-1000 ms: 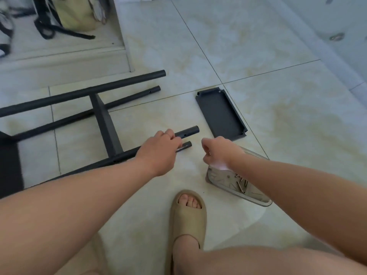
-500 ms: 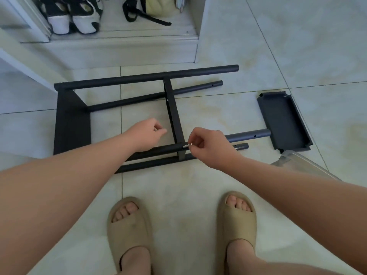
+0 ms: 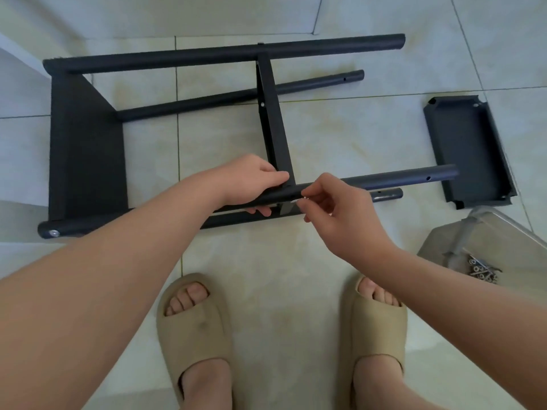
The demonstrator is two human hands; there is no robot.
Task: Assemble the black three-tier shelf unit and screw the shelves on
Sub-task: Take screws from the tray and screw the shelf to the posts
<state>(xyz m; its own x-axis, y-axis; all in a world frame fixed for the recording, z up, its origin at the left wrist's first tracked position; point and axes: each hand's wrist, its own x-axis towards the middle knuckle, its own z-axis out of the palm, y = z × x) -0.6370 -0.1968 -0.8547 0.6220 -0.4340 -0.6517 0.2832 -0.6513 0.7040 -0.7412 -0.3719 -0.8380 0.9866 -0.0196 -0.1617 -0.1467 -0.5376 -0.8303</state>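
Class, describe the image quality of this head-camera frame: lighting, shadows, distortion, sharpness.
Head view: soft, even light, only faint shadows under the black frame; the wide-angle lens makes both forearms loom large; mild glare on the clear box; the small screw pinched by the right hand is too soft to resolve.

Bare forearms; beige foam slides [image 3: 195,327].

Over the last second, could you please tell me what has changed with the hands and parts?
The right hand left the clear box of screws, moved left and now pinches a screw at the near pole by the middle shelf. The left hand let go near the pole's end, moved left and grips it at that joint. The frame and loose shelf lie as before.
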